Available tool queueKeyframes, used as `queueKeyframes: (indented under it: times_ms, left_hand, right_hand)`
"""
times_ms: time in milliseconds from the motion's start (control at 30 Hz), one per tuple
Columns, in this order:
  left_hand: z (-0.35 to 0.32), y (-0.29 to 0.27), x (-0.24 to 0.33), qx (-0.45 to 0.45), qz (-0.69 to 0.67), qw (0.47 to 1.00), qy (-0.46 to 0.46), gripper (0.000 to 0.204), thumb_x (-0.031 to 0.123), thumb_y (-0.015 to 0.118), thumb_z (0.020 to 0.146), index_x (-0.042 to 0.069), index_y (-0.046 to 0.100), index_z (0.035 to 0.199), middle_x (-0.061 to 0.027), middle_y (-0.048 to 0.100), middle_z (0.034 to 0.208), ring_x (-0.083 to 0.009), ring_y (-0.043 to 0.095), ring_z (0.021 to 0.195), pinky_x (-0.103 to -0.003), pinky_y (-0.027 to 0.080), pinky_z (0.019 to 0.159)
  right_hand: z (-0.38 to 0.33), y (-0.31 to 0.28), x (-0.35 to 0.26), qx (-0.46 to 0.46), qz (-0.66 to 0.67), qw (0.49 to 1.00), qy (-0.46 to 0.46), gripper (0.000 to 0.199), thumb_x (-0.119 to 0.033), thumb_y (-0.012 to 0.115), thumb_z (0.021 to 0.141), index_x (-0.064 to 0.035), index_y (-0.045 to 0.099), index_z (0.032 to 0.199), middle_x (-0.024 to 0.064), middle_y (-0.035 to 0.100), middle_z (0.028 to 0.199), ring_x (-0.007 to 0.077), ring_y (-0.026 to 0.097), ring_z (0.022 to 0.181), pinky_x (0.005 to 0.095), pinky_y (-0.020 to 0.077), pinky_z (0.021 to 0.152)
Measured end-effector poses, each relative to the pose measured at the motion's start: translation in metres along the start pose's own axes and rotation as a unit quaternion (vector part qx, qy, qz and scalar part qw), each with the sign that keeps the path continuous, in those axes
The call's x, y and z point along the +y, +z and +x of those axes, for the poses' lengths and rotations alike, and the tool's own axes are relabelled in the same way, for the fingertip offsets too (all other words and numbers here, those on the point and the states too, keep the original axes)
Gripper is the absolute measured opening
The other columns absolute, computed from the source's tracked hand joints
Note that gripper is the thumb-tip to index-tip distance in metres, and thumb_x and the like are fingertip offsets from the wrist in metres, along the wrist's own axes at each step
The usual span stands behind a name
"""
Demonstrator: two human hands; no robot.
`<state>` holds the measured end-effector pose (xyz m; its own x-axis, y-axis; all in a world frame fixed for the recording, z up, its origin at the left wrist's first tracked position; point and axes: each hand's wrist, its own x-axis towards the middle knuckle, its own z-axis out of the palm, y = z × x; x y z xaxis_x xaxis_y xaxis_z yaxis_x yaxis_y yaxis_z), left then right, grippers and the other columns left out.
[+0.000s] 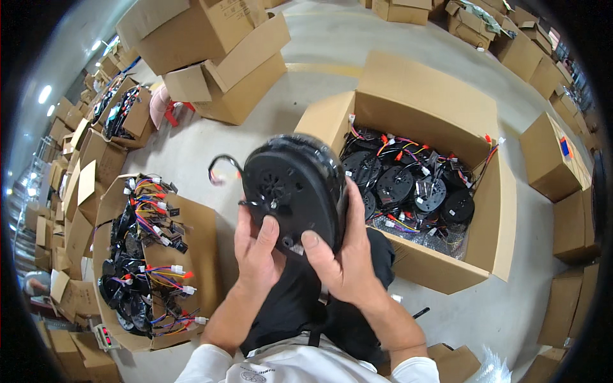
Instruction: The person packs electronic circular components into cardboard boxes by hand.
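Black and glossy, the round disc-shaped part [295, 191] is held up in front of the person's chest, above the lap, its flat face with a small central hub turned toward the camera. A short cable [221, 167] with coloured leads curls out from its upper left edge. The left hand [257, 249] supports the part from below on its left side, thumb pressed up against the face and the other fingers wrapped behind it. The right hand [343, 255] grips the lower right rim, thumb laid across the face and the fingers curled around the outer edge.

Beyond the right hand, an open cardboard box [440, 102] stands on the concrete floor [332, 45], filled with more black round parts and their red, yellow and white wiring. To the person's left, just beside the knee, a second open box [204, 255] holds a similar tangle of black parts and coloured wire plugs. More cardboard boxes [211, 57], some open and empty, are stacked along the far edge of the floor and down both sides.
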<state>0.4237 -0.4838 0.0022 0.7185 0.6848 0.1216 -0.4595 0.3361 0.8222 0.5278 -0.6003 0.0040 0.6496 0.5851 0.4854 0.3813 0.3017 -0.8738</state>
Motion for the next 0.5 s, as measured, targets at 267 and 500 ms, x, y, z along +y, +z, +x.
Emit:
queueKeyframes:
  times_ms: [267,500]
  left_hand:
    - [0.124,0.116,0.055,-0.267,0.334,0.881,0.202,0.069,0.021,0.073,0.093,-0.009,0.041,0.146,-0.0168,0.056,0.139,-0.0175,0.056,0.123,-0.032,0.045,0.104]
    - [0.19,0.147,0.003,-0.373,0.06,0.925,0.038,0.049,0.039,0.057,0.103,-0.001,0.049,0.13,-0.0102,0.056,0.123,-0.0174,0.054,0.116,-0.034,0.045,0.101]
  right_hand:
    - [0.113,-0.124,-0.07,-0.007,0.086,0.995,0.051,0.049,-0.025,0.082,0.084,0.0063,0.065,0.118,0.0107,0.072,0.107,0.0159,0.068,0.097,0.0306,0.0551,0.09]
    - [0.119,-0.216,-0.09,0.107,-0.174,0.979,0.002,0.049,-0.026,0.079,0.084,0.0045,0.066,0.121,0.0107,0.072,0.109,0.0171,0.068,0.099,0.0299,0.0499,0.093]
